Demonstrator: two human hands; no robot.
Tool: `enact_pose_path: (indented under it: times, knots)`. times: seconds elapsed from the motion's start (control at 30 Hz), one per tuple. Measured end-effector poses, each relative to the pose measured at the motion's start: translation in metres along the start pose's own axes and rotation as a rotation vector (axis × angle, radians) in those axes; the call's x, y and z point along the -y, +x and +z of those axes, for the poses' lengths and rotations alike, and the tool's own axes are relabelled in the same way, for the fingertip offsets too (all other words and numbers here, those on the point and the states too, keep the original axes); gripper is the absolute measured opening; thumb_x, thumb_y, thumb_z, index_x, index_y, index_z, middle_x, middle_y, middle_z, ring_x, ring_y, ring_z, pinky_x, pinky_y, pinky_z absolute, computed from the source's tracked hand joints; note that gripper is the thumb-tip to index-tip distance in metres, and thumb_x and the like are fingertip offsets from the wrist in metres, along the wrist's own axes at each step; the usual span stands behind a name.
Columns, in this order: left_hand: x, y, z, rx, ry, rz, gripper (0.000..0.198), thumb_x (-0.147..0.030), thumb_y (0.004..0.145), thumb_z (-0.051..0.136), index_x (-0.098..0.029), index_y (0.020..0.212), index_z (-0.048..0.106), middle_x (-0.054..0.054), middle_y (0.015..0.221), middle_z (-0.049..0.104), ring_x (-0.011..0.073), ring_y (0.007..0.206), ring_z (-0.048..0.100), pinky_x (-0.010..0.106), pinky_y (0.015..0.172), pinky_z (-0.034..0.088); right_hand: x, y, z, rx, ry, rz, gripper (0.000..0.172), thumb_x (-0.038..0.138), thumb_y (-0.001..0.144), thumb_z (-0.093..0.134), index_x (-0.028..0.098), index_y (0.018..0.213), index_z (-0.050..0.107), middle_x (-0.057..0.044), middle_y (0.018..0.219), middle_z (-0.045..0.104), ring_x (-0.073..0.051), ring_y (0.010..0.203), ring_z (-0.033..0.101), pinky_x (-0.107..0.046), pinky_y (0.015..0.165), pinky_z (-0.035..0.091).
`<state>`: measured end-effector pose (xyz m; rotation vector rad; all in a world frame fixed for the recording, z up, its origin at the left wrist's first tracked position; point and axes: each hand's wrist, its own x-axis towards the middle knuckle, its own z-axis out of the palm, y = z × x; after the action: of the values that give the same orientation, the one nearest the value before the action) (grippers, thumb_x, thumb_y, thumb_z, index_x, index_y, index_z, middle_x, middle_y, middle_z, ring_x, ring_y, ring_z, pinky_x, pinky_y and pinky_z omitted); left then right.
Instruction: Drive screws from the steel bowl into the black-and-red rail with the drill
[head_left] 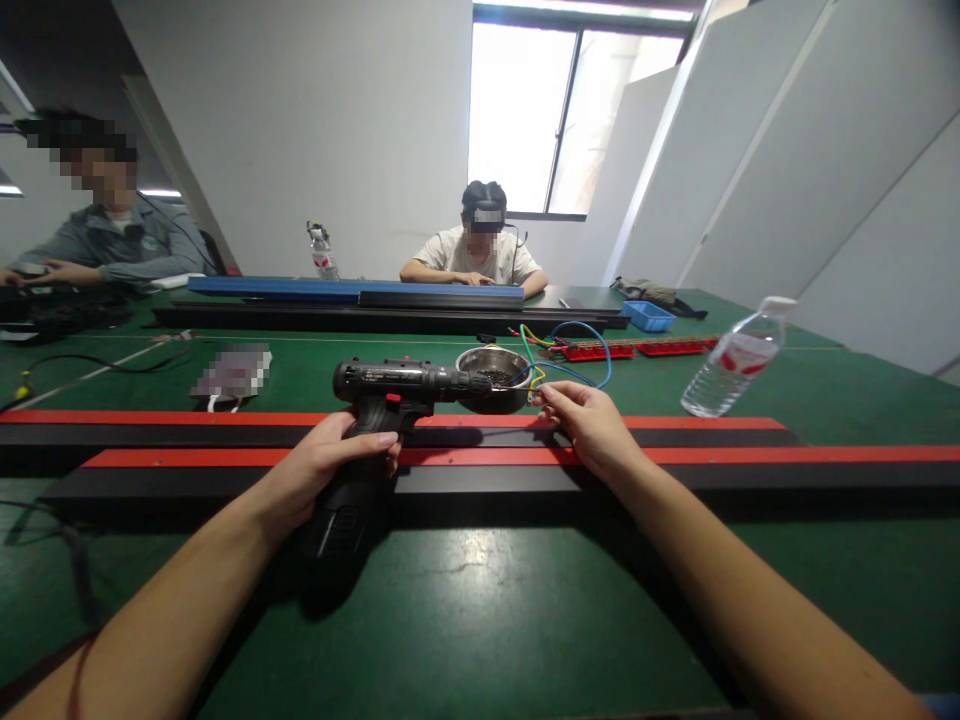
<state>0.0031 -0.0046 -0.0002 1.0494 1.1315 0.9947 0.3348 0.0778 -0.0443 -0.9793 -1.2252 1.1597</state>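
My left hand [330, 465] is closed around the grip of a black cordless drill [382, 385], whose chuck and thin bit point right. At the bit's tip, my right hand [589, 425] has its thumb and fingers pinched together; what they hold there is too small to make out. Just behind the chuck stands a steel bowl [491, 395] with small dark pieces inside. Blue, green and yellow wires [606, 358] curve behind my right fingers. Below both hands lie two long black bars with red tops, the nearer bar [480, 478] in front of the farther bar [690, 424].
A water bottle [735, 360] stands tilted in view at the right. Farther back are red strips [600, 352], a blue tray [649, 316] and long blue and black profiles [300, 289]. Two people sit across the green table [480, 610]. A cable [90, 359] lies at left.
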Motion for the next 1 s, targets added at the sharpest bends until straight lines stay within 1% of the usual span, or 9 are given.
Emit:
enact_pose_path:
  times: [0.27,0.37,0.53,0.67,0.83,1.0]
  knots:
    - [-0.0008,-0.0023,0.0012,-0.002,-0.001,0.001,0.035,-0.035,0.072,0.092,-0.014,0.093,0.074,0.006,0.085,0.071,0.0181,0.074,0.067,0.027,0.066,0.054,0.0002,0.0005,0.0004,-0.017,0.002,0.015,0.042,0.055,0.07,0.094,0.019,0.086,0.08,-0.006,0.084,0.076,-0.014,0.065,0.063,-0.029,0.063,0.058]
    - [-0.0016,-0.0026,0.0015,-0.002,0.006,-0.002,0.032,-0.035,0.074,0.091,-0.014,0.092,0.073,0.006,0.084,0.07,0.0177,0.074,0.066,0.027,0.066,0.054,0.0016,0.0,0.0005,-0.016,-0.002,0.003,0.042,0.055,0.07,0.094,0.019,0.086,0.08,-0.006,0.084,0.076,-0.014,0.066,0.063,-0.028,0.062,0.057]
    - [-0.0031,-0.0016,0.0025,-0.01,0.009,-0.011,0.03,-0.034,0.075,0.089,-0.015,0.09,0.072,0.007,0.084,0.071,0.019,0.074,0.067,0.027,0.065,0.054,0.0064,-0.0023,0.002,-0.023,-0.037,0.033,0.043,0.056,0.07,0.094,0.019,0.088,0.081,-0.006,0.084,0.076,-0.014,0.065,0.063,-0.027,0.059,0.054]
    - [-0.003,-0.0013,0.0032,-0.002,0.007,0.008,0.031,-0.034,0.073,0.091,-0.015,0.087,0.072,0.006,0.083,0.071,0.0188,0.073,0.067,0.028,0.065,0.054,0.0064,-0.0022,0.0022,-0.021,-0.036,0.025,0.044,0.056,0.069,0.094,0.019,0.087,0.08,-0.006,0.084,0.076,-0.014,0.065,0.063,-0.028,0.061,0.054]
    - [-0.0017,-0.0028,0.0018,-0.025,-0.009,-0.03,0.032,-0.034,0.073,0.091,-0.015,0.09,0.072,0.004,0.081,0.071,0.0178,0.072,0.067,0.027,0.064,0.055,0.0037,-0.0003,0.0014,-0.028,-0.037,0.001,0.042,0.056,0.07,0.093,0.019,0.084,0.078,-0.004,0.08,0.074,-0.013,0.062,0.06,-0.027,0.059,0.051]
    - [-0.0031,-0.0036,0.0029,-0.017,-0.008,-0.024,0.031,-0.034,0.074,0.091,-0.014,0.089,0.072,0.005,0.081,0.071,0.0173,0.072,0.067,0.027,0.065,0.054,0.0032,0.0,0.0006,-0.02,-0.04,0.003,0.042,0.055,0.071,0.092,0.018,0.084,0.078,-0.004,0.081,0.074,-0.013,0.063,0.06,-0.027,0.061,0.051]
